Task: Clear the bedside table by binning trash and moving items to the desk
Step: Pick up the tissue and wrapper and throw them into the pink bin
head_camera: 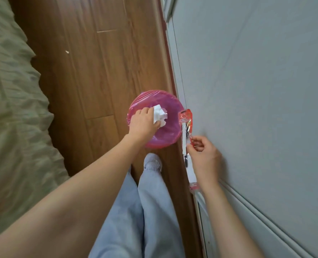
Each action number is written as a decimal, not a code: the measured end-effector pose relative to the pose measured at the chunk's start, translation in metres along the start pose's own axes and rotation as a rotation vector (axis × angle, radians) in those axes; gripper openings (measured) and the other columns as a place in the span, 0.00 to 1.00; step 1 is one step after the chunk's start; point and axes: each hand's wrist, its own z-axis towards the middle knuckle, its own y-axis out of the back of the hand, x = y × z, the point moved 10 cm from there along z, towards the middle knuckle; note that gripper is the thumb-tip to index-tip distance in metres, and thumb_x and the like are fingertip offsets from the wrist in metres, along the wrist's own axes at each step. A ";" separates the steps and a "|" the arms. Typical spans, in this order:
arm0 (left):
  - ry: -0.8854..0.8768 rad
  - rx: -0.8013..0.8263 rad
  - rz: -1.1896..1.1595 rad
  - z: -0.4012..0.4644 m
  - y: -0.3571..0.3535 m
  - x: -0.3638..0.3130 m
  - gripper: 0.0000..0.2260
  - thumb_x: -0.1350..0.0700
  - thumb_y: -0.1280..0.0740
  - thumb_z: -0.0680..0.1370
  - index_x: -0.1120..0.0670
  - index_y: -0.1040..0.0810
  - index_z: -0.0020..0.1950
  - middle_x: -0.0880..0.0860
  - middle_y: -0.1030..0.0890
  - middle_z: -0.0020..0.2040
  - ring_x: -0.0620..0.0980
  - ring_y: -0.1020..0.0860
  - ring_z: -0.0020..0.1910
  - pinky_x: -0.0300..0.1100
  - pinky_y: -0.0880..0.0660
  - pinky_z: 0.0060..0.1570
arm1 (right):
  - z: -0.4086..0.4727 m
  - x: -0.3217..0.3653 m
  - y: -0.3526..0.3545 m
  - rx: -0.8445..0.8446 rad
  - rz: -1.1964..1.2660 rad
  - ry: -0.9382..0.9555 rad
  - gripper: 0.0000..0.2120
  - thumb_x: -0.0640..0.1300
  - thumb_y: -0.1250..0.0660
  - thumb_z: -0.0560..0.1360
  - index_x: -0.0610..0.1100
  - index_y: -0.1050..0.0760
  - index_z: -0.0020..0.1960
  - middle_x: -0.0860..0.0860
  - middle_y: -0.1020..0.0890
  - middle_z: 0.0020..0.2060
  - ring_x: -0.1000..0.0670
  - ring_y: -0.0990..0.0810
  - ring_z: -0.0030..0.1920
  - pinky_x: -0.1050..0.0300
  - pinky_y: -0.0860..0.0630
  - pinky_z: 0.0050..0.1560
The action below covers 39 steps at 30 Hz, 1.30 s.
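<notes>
White tissue over one pink bin.

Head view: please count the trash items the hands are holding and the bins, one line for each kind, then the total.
Crumpled white tissue, in left hand: 1
Red plastic wrapper, in right hand: 1
Pink bin: 1
Total: 3

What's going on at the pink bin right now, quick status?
Left hand holds crumpled white tissue over the pink bin, not yet dropped. Right hand pinches a red-edged plastic wrapper beside the rim. Nothing blocks the opening.
</notes>
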 end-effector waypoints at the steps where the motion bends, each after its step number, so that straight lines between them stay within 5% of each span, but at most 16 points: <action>1: -0.010 -0.010 0.032 0.001 0.003 -0.001 0.21 0.49 0.38 0.77 0.58 0.30 0.66 0.58 0.24 0.63 0.60 0.27 0.60 0.52 0.29 0.57 | 0.004 0.002 -0.002 0.004 -0.011 0.006 0.08 0.39 0.30 0.69 0.47 0.20 0.46 0.53 0.18 0.36 0.53 0.19 0.38 0.53 0.21 0.44; 5: -0.071 -0.092 0.105 -0.011 0.022 -0.009 0.17 0.54 0.38 0.76 0.60 0.25 0.63 0.59 0.21 0.58 0.61 0.25 0.58 0.54 0.30 0.56 | 0.015 0.016 -0.011 0.087 -0.119 0.009 0.07 0.42 0.32 0.73 0.45 0.21 0.50 0.52 0.19 0.39 0.53 0.22 0.39 0.66 0.31 0.36; 11: -0.111 -0.169 0.184 -0.042 0.034 -0.004 0.18 0.55 0.45 0.73 0.59 0.21 0.55 0.58 0.19 0.51 0.61 0.22 0.53 0.55 0.26 0.54 | 0.049 0.024 -0.060 0.207 -0.218 0.018 0.07 0.42 0.33 0.72 0.46 0.21 0.49 0.49 0.16 0.45 0.47 0.19 0.46 0.57 0.26 0.44; 14: -0.060 -0.178 0.193 -0.048 0.032 0.010 0.11 0.58 0.38 0.73 0.59 0.21 0.53 0.58 0.19 0.52 0.60 0.22 0.54 0.54 0.27 0.54 | 0.068 0.026 -0.086 0.259 -0.239 0.029 0.08 0.42 0.33 0.73 0.44 0.21 0.52 0.47 0.17 0.47 0.46 0.20 0.49 0.59 0.28 0.45; 21: 0.082 -0.176 0.134 -0.068 0.042 0.041 0.14 0.56 0.39 0.78 0.57 0.25 0.62 0.57 0.23 0.62 0.57 0.27 0.63 0.54 0.33 0.64 | 0.067 0.054 -0.103 0.318 -0.423 0.166 0.25 0.52 0.40 0.78 0.43 0.36 0.71 0.44 0.30 0.68 0.44 0.32 0.68 0.49 0.34 0.66; 29: 0.220 -0.299 0.047 -0.150 0.139 0.042 0.17 0.52 0.40 0.79 0.55 0.27 0.66 0.56 0.25 0.66 0.56 0.29 0.66 0.53 0.34 0.66 | -0.034 0.135 -0.059 0.321 -0.591 0.520 0.22 0.50 0.43 0.80 0.43 0.35 0.71 0.44 0.34 0.71 0.45 0.43 0.74 0.53 0.47 0.73; 39: 0.442 -0.556 -0.034 -0.380 0.296 0.042 0.19 0.54 0.36 0.76 0.60 0.26 0.64 0.60 0.24 0.63 0.60 0.27 0.63 0.55 0.31 0.62 | -0.248 0.308 0.018 0.394 -0.574 0.977 0.20 0.50 0.40 0.78 0.43 0.29 0.66 0.44 0.30 0.69 0.44 0.38 0.73 0.45 0.38 0.71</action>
